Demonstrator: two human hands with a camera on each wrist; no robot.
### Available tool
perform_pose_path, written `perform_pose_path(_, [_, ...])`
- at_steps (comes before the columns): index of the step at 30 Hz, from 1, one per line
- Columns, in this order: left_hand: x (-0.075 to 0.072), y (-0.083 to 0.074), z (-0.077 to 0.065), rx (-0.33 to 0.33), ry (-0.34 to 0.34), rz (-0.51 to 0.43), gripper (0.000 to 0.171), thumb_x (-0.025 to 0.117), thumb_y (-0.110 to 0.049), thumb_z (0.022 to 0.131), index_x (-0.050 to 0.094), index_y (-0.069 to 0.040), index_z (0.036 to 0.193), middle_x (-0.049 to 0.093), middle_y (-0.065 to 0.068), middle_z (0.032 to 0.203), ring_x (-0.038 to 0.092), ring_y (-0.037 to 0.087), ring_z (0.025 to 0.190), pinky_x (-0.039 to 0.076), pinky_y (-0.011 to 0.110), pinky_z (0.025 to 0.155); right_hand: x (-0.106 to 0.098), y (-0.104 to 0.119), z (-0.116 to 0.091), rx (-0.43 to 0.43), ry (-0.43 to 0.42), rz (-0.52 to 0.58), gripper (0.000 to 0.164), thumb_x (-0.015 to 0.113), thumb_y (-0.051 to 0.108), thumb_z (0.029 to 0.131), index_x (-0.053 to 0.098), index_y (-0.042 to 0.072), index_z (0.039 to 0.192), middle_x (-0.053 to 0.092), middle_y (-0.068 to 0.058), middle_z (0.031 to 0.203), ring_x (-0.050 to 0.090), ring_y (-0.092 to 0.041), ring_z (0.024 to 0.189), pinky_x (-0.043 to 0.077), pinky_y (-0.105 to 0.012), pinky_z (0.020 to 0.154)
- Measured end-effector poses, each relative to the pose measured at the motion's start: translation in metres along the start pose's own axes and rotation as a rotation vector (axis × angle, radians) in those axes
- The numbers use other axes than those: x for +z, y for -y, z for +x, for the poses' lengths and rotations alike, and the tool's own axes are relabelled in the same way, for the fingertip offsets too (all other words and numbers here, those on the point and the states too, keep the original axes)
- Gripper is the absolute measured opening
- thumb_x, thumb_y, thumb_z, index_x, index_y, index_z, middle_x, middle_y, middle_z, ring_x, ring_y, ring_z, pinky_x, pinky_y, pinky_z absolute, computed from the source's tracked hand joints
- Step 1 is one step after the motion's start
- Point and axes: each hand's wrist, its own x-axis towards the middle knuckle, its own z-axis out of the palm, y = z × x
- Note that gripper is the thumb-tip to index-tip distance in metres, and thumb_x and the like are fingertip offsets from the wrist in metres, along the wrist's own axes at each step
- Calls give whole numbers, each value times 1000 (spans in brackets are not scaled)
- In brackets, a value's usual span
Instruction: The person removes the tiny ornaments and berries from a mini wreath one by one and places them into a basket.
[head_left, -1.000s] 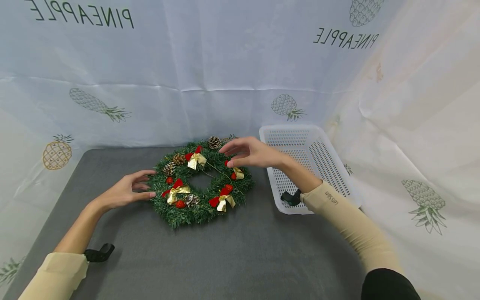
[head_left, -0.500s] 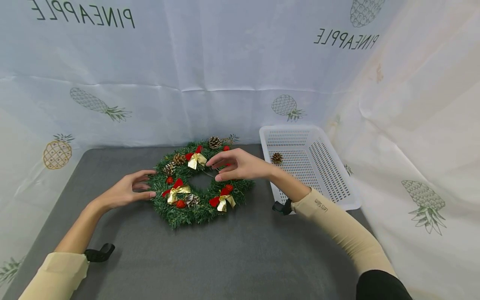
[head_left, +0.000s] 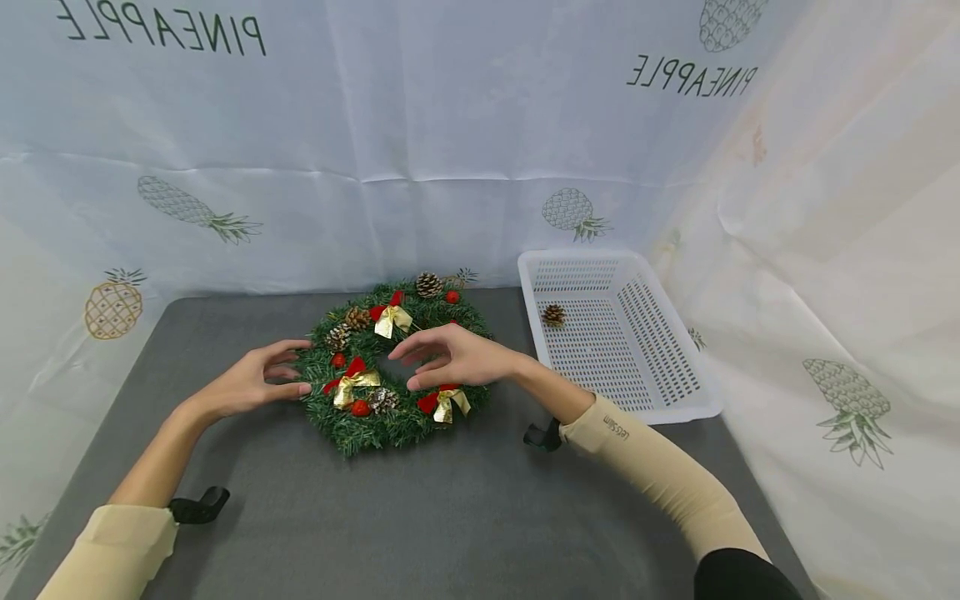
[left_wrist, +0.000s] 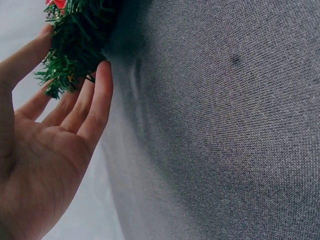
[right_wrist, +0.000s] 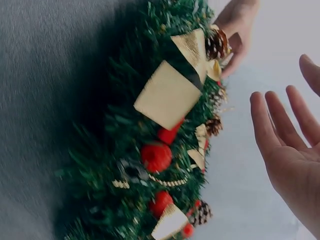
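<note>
A green Christmas wreath (head_left: 405,433) lies on the grey table, trimmed with gold and red bows, red berries and pinecones. At its left rim my left hand (head_left: 251,382) holds the edge; in the left wrist view the green sprigs (left_wrist: 75,55) sit between the thumb and the fingers. My right hand (head_left: 461,357) hovers over the right part of the ring, fingers loosely bent and nothing in them, hiding some of the trim. The right wrist view shows this hand (right_wrist: 295,145) apart from the wreath, a gold bow (right_wrist: 167,95) nearby.
A white perforated plastic basket (head_left: 600,350) stands at the right with one loose pinecone (head_left: 553,316) inside. Behind the grey table (head_left: 420,525) hangs a white curtain (head_left: 465,125) printed with pineapples. Each forearm carries a black strap (head_left: 198,506) near the wrist.
My right hand has moved left and nearer to me across the wreath. As the right arm shifted, the pinecone in the basket came into view. The left hand has stayed put.
</note>
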Motion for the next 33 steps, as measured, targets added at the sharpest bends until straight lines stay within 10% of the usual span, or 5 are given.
perform_pose_path(10, [0, 0, 0, 0, 0, 7, 71, 68, -28, 92, 31, -14, 151, 31, 21, 155, 55, 43, 122, 58, 41, 83, 16, -14, 10, 7, 5, 19, 43, 66, 10, 92, 55, 7, 134, 51, -14, 143, 50, -35, 133, 51, -30, 105])
perform_pose_path(33, [0, 1, 0, -2, 3, -5, 72, 68, -30, 91, 31, -13, 151, 31, 21, 155, 55, 43, 122, 58, 42, 83, 43, -27, 31, 71, -28, -245, 39, 68, 19, 91, 60, 12, 129, 60, -4, 132, 63, -18, 117, 54, -17, 93])
